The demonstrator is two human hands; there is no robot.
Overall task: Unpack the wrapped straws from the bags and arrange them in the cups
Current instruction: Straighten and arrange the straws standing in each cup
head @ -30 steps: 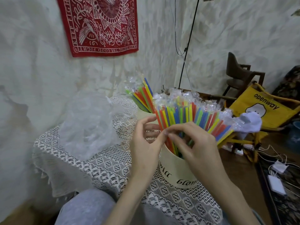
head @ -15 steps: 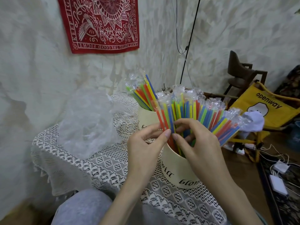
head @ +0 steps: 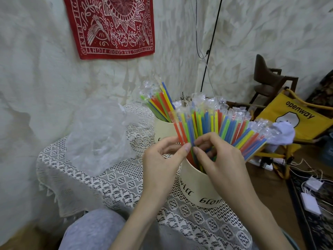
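A cream near cup (head: pixel 200 188) with black lettering stands on the lace-covered table (head: pixel 115 181) and holds a wide fan of coloured wrapped straws (head: pixel 221 123). My left hand (head: pixel 162 161) and my right hand (head: pixel 219 163) meet at the cup's mouth, and each pinches straws low in the fan between thumb and fingers. Behind it a second cream far cup (head: pixel 162 129) holds a smaller bunch of wrapped straws (head: pixel 158 101) that leans left. An empty clear plastic bag (head: pixel 100 134) lies crumpled on the table's left part.
The table stands against a white wall with a red cloth (head: pixel 111 26) hung on it. A yellow bag (head: pixel 295 116) on a frame, a dark wooden chair (head: pixel 270 78), and white chargers with cables (head: pixel 311 195) on the floor lie to the right. My grey-clad knee (head: pixel 93 231) is at the table's front edge.
Both hands have stayed at the near cup's mouth and shifted their pinch along the straws. The fan has spread a little wider to the right.
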